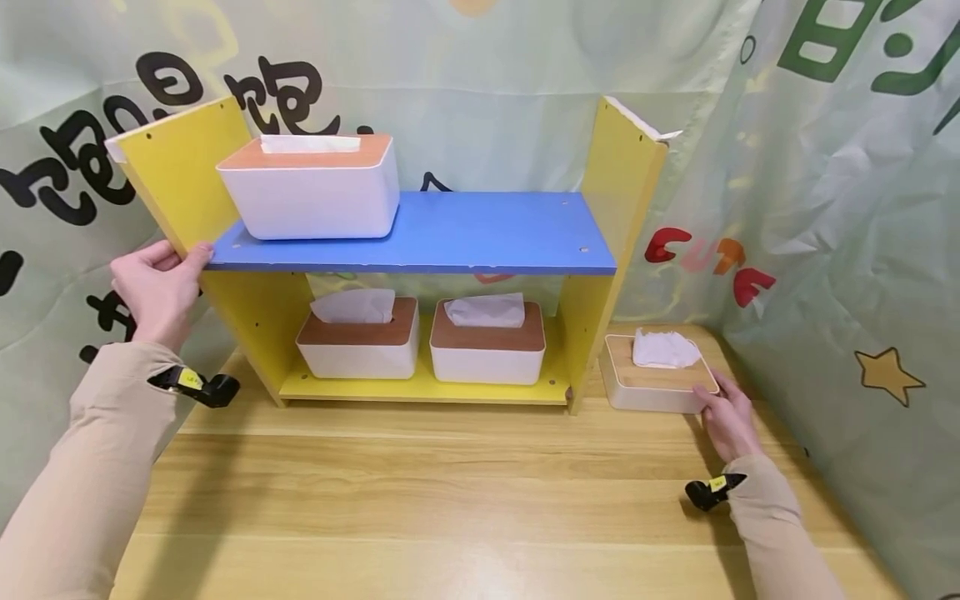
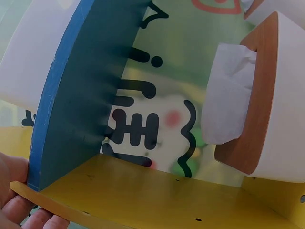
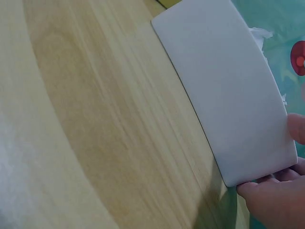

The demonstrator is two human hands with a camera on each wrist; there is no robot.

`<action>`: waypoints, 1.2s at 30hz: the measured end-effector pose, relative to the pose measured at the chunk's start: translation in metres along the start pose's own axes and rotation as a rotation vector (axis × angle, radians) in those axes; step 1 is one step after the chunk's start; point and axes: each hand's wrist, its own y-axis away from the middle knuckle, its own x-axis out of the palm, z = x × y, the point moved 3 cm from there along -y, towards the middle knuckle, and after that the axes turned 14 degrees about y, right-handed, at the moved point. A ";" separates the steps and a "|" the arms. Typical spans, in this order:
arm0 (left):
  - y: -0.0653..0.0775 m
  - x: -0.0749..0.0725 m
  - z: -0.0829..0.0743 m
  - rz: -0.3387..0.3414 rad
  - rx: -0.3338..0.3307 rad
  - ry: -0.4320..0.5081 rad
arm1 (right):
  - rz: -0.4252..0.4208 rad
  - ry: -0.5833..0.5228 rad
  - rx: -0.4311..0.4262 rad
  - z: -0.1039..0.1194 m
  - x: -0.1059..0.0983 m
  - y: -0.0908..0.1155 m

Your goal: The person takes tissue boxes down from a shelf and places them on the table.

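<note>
At the left, my left hand (image 1: 159, 287) grips the yellow side panel (image 1: 187, 179) of a small two-tier shelf, its thumb by the end of the blue board (image 1: 495, 229). In the left wrist view, the fingers (image 2: 35, 219) curl round the panel's outer edge. My right hand (image 1: 729, 417) holds the right end of a low white tissue box (image 1: 660, 398) with a light wood lid and a tissue sticking out. The box is on the table, right of the shelf. In the right wrist view, the thumb (image 3: 296, 128) lies at its upper edge, other fingers at its end.
A larger white tissue box (image 1: 322, 200) sits on the blue board's left half. Two tissue boxes with brown lids, one left (image 1: 360, 358) and one right (image 1: 487, 362), stand on the yellow bottom board. Printed cloth (image 1: 825, 250) hangs behind and beside the wooden table (image 1: 420, 500).
</note>
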 end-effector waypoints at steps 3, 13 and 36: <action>0.000 -0.001 -0.001 0.000 0.009 0.004 | -0.026 0.046 0.018 0.001 0.002 -0.003; 0.000 -0.001 0.001 0.003 0.014 0.008 | -0.075 0.241 0.029 -0.002 0.004 -0.007; -0.001 0.000 0.002 0.001 0.023 0.024 | -0.088 0.275 0.044 -0.002 0.007 -0.012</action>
